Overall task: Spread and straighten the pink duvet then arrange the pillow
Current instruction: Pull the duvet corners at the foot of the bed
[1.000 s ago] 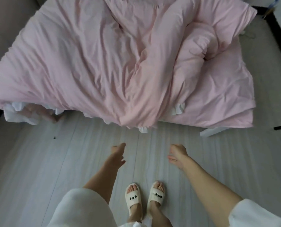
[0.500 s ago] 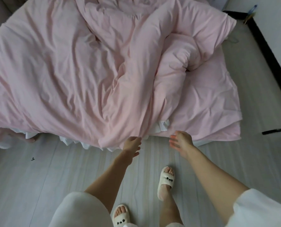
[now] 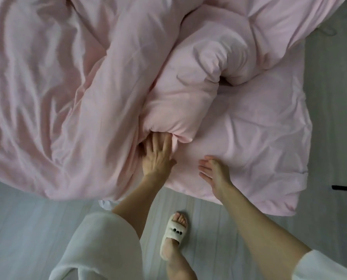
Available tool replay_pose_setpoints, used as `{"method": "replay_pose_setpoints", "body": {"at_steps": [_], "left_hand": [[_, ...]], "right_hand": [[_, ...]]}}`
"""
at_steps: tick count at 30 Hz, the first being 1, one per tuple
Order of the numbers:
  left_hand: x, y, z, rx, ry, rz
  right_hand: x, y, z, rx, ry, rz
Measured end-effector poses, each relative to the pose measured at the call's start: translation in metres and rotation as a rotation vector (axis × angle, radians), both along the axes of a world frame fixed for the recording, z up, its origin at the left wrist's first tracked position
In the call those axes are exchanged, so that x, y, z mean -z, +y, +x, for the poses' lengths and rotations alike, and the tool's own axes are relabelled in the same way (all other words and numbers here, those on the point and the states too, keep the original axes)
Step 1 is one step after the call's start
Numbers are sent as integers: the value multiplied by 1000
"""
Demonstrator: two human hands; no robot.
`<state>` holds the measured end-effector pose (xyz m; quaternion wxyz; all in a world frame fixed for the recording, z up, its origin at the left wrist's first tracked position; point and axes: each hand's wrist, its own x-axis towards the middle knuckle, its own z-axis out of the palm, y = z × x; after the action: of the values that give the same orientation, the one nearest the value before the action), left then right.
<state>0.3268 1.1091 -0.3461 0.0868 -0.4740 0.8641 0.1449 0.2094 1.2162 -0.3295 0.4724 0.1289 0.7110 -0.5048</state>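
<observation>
Pink duvet (image 3: 108, 81) fills the upper two thirds of the frame, rumpled, its near edge hanging toward the pale floor (image 3: 27, 229). At centre the left hand (image 3: 157, 156) lies palm down with fingers spread, its fingertips pushed under the end of a thick rolled fold (image 3: 188, 93) (not clearly gripping it). That fold's long axis runs from centre up toward the upper right. Just right of it, the right hand (image 3: 214, 171) is open, fingers loosely extended, on flat bedding. One white slipper (image 3: 174, 233) shows at lower centre.
</observation>
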Motion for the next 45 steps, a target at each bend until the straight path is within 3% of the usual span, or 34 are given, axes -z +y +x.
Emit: {"method": "replay_pose_setpoints", "body": {"at_steps": [3, 8, 11, 14, 18, 22, 27, 30, 33, 39, 43, 45], "left_hand": [[4, -29, -2, -56, 322, -124], [-35, -53, -6, -205, 551, 115], [-75, -49, 0, -287, 768, 241], [-116, -50, 15, -192, 865, 407], [-167, -42, 38, -94, 881, 518], [-207, -28, 45, -34, 878, 541], [-225, -2, 54, -22, 824, 475], [-215, 26, 59, -14, 648, 418], [-194, 61, 56, -31, 472, 410], [-209, 153, 27, -696, 412, 578], [-209, 198, 6, -928, 558, 569], [-207, 221, -1, -1077, 680, 685]], "right_hand": [[9, -3, -16, -23, -52, -29], [1, -32, -11, -32, -174, -136], [-16, -59, 4, -9, -353, -222], [-43, -83, 17, 125, -558, -491], [-90, -94, 33, 240, -536, -686], [-132, -75, 43, 299, -377, -706], [-180, -34, 33, 386, -118, -454], [-210, 5, 14, 492, 173, -284], [-229, 40, -2, 452, 439, -113], [-249, 123, -9, 446, 649, -64], [-258, 165, -19, 451, 650, -57], [-263, 187, -24, 430, 637, -100]]}}
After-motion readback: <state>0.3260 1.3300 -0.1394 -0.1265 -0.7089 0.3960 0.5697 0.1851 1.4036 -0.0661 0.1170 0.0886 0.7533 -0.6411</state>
